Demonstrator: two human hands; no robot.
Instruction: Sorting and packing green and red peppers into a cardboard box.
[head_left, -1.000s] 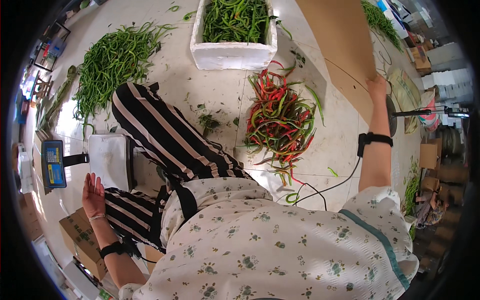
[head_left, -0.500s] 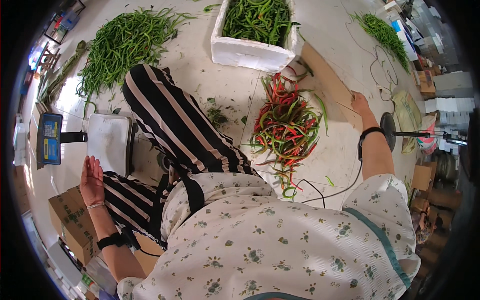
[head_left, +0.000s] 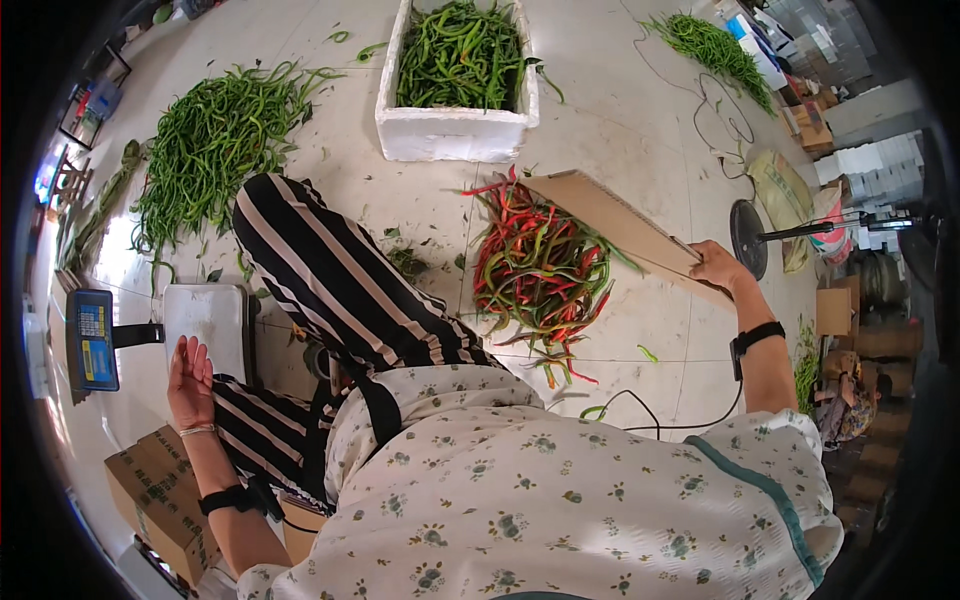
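The right hand (head_left: 718, 267) gripped the edge of a brown cardboard sheet (head_left: 630, 228), fingers closed over it. The left hand (head_left: 191, 385) held nothing; its fingers were extended, with the palm turned up, just beside the platform of a weighing scale (head_left: 208, 315). Contact with the platform could not be confirmed.

The mixed red and green pepper pile (head_left: 540, 265) lay on the floor (head_left: 620, 340), to the right of the striped trouser leg (head_left: 330, 265). The white foam box (head_left: 455, 140), filled with green peppers (head_left: 460, 60), stood beyond it. A green pepper heap (head_left: 220, 140) lay to the left.

Change noted: half a second earlier, the sheet stood farther out, its far end near the box. It had since been drawn nearer the body, and its far end overlapped the pile's upper right edge in view. The left hand's posture was unchanged. Judged effect: the sheet was positioned to bear on the mixed pile, not the box.
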